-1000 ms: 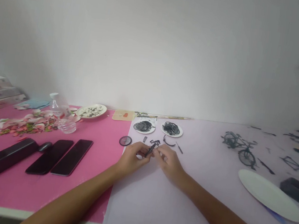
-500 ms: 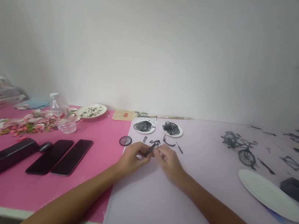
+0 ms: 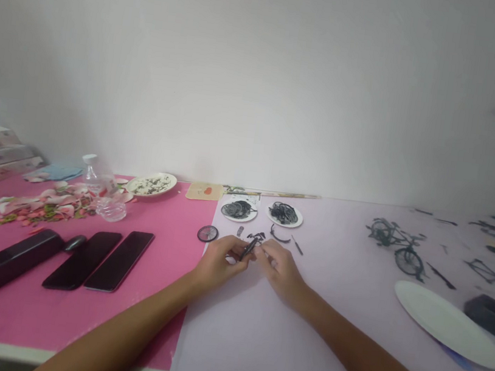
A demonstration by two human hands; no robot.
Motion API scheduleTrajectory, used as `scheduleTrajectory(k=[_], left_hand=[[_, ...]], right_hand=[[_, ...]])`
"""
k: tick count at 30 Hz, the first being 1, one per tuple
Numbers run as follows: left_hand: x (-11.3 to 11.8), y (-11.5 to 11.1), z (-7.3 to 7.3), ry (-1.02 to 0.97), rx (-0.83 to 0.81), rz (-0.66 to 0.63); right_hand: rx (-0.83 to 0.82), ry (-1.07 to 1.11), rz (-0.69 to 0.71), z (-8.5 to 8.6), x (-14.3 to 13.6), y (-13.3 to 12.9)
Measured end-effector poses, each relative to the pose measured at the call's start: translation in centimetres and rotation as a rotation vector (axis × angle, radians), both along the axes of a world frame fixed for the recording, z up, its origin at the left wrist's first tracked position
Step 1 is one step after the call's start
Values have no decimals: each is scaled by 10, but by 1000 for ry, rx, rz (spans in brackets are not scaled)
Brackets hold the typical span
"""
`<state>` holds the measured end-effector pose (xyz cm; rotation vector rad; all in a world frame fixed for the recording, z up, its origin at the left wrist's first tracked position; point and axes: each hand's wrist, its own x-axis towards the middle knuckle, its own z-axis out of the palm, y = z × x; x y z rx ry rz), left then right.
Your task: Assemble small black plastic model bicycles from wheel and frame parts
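Near the middle of the table, my left hand (image 3: pixel 221 261) pinches a small dark part (image 3: pixel 248 248), which looks like a miniature wheel seen edge-on. My right hand (image 3: pixel 279 268) meets it from the right, its fingers closed at the part's edge; what they grip is too small to make out. Just beyond the fingertips shows a black piece (image 3: pixel 256 236). A spoked wheel (image 3: pixel 207 233) lies left of my left hand. Behind my hands are a small ridged part (image 3: pixel 240 231), a curved black part (image 3: pixel 280 235) and a thin tool (image 3: pixel 297 244).
Two white plates of black parts (image 3: pixel 254 214) (image 3: pixel 299 221) stand behind. An assembled miniature bicycle (image 3: pixel 398 243) and a white oval plate (image 3: pixel 448 324) are at right. Two phones (image 3: pixel 119 261) (image 3: pixel 83 260), a power bank (image 3: pixel 11 260), petals (image 3: pixel 51 204) and a bottle (image 3: pixel 91 173) are at left.
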<state>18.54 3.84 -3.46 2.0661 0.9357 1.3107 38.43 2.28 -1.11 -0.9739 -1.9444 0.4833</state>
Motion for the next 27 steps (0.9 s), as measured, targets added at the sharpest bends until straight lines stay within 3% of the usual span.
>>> scheduleTrajectory(k=[27], left_hand=[[0, 1, -2, 14, -26, -1]], right_hand=[[-24, -39, -15, -7, 3, 3]])
